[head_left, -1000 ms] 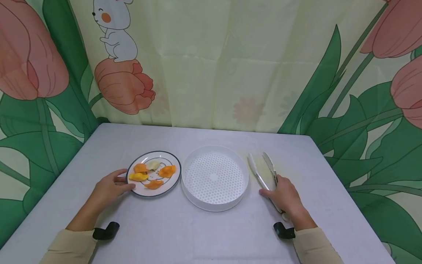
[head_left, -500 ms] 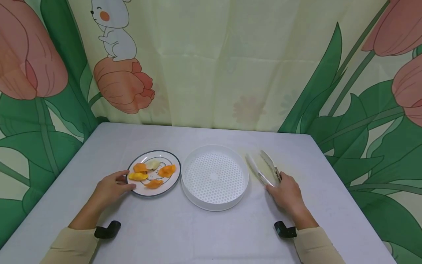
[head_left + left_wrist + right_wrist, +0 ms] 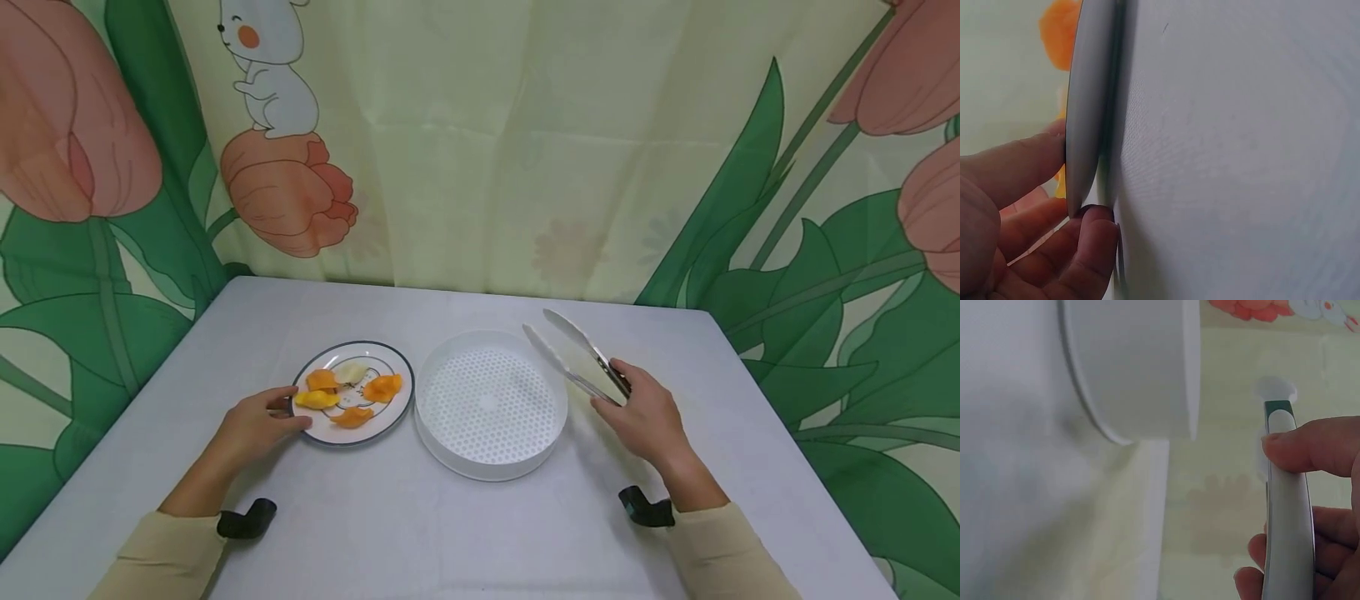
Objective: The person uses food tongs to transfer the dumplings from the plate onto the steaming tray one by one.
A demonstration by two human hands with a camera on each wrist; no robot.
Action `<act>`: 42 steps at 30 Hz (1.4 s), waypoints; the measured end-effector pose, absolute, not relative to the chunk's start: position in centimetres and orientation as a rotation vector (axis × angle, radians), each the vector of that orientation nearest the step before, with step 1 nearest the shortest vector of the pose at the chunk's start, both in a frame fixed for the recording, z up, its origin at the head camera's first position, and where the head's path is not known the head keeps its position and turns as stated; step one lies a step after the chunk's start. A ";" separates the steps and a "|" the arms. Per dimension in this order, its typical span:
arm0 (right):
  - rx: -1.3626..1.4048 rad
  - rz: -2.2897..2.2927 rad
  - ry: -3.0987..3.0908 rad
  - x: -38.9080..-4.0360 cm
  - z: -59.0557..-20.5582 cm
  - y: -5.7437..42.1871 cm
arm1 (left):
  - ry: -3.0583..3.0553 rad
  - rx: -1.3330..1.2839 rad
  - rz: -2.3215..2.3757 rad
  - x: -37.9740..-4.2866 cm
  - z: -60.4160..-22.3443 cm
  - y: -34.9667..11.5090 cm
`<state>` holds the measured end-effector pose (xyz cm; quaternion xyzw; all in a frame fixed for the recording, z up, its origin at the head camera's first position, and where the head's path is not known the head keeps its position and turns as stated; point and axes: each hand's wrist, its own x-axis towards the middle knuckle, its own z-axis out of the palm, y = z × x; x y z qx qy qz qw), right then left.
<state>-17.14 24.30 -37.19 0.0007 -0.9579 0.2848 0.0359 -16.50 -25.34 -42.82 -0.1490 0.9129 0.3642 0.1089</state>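
Note:
My left hand [image 3: 258,429] pinches the near-left edge of a white plate [image 3: 393,413] with a dark rim, thumb above and fingers below. On the plate lie several irregular orange and yellow pieces [image 3: 382,388] and one pale piece [image 3: 350,373]. In the left wrist view, the plate [image 3: 1088,112] appears edge-on between the fingers. Metal tongs [image 3: 577,333] are in my right hand [image 3: 645,417], raised, their two arms spread and nothing between them. Their tips are near the right rim of a round white perforated tray [image 3: 487,472]. The right wrist view shows the thumb along the tongs' handle [image 3: 1289,537].
The perforated tray stands just right of the plate on a white-covered table [image 3: 420,542]. Behind the table hangs a curtain [image 3: 450,167] printed with tulips and a white animal. A black wrist camera [image 3: 247,518] sits at each sleeve cuff.
My right hand has lifted the tongs off the tabletop and brought their tips leftward and up, toward the tray. My left hand stays at the plate's edge.

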 end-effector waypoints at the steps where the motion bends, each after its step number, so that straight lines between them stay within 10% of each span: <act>1: 0.031 0.880 -2.938 -17.2 -36.8 23.9 | 2.684 -0.439 1.070 -16.5 -42.8 -25.3; 42: 0.949 0.457 -3.133 -22.1 -35.2 7.7 | 2.654 -0.459 1.050 -16.4 -42.6 -25.2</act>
